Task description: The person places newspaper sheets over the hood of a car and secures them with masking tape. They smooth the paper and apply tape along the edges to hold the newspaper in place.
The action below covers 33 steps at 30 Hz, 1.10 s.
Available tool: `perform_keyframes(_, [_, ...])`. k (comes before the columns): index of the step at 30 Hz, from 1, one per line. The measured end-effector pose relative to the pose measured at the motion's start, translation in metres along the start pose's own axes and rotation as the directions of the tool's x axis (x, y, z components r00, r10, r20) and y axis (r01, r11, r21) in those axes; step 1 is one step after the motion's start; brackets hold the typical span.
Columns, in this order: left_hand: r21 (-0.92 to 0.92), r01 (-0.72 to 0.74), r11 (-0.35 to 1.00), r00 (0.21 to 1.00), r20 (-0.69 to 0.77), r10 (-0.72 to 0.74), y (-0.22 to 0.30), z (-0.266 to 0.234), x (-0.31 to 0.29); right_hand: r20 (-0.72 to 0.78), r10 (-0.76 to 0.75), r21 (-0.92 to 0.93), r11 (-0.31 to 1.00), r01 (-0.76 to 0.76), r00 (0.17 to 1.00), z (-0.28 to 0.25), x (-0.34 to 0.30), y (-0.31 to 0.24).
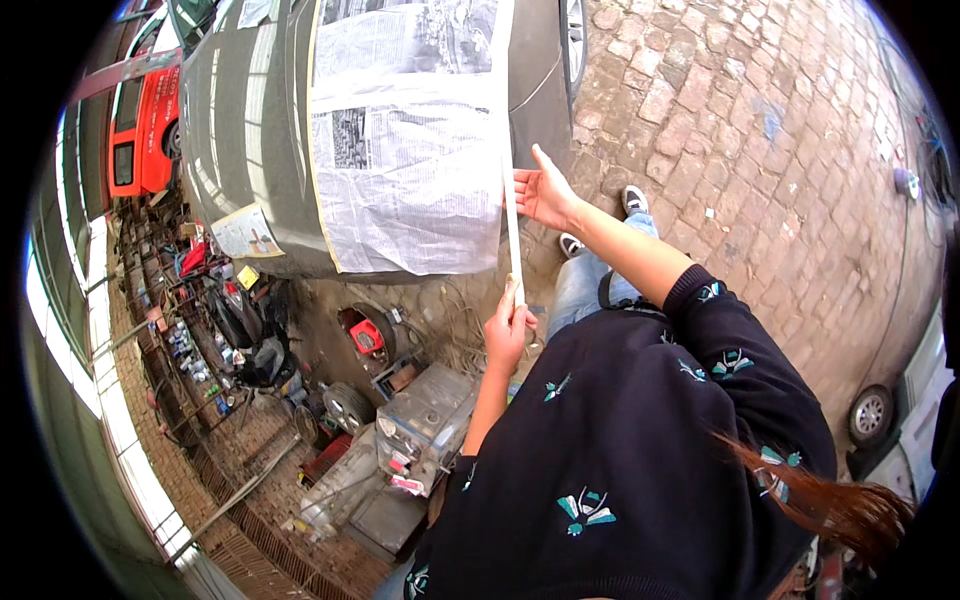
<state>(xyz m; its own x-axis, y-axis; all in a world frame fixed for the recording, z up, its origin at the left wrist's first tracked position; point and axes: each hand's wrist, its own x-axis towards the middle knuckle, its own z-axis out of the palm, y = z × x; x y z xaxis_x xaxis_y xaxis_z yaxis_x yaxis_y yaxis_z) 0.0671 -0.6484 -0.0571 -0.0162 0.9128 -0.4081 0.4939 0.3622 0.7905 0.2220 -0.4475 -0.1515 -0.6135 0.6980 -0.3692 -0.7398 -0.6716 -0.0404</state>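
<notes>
A long pale strip of what looks like masking tape (514, 235) runs along the right edge of newspaper sheets (410, 190) spread on a dark grey car panel (275, 150). Its near end extends past the panel, where my left hand (507, 330) pinches it between closed fingers. Farther up the strip, my right hand (545, 192) is open, thumb raised and fingers stretched toward the car's side. Those fingertips are partly hidden behind the strip; whether they touch the car, I cannot tell. Yellowish tape borders the newspaper's left side.
Below the car stand a dusty metal box (430, 410), a tyre (348, 408) and a red item (367, 337) inside a wheel. A motorcycle (240, 315) and scattered bottles lie to the left. A red vehicle (145, 130) is beyond. Brick paving (740, 150) stretches right, toward another car's wheel (871, 415).
</notes>
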Motion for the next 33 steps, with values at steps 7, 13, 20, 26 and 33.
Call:
perform_keyframes(7, [0.023,-0.039,0.999,0.996,0.085,0.037,-0.015,-0.024,0.013,-0.042,-0.11,0.007,0.994,0.11,0.993,0.007,0.002,0.013])
perform_keyframes(13, [0.026,-0.089,0.996,0.984,0.159,0.084,-0.022,-0.034,0.021,-0.065,-0.198,0.02,0.98,0.2,0.978,0.007,0.004,0.028])
perform_keyframes(20, [-0.062,-0.082,0.995,0.969,0.23,0.094,-0.016,-0.026,0.014,-0.018,-0.244,0.002,0.97,0.244,0.97,0.001,0.003,0.037])
perform_keyframes(26, [-0.061,-0.076,0.995,0.966,0.244,0.089,-0.013,-0.029,0.017,-0.038,-0.252,0.016,0.967,0.253,0.967,0.0,0.003,0.038])
perform_keyframes(33, [-0.064,-0.063,0.996,0.972,0.223,0.076,-0.022,-0.028,0.021,-0.025,-0.227,0.041,0.973,0.228,0.974,0.005,-0.003,0.038])
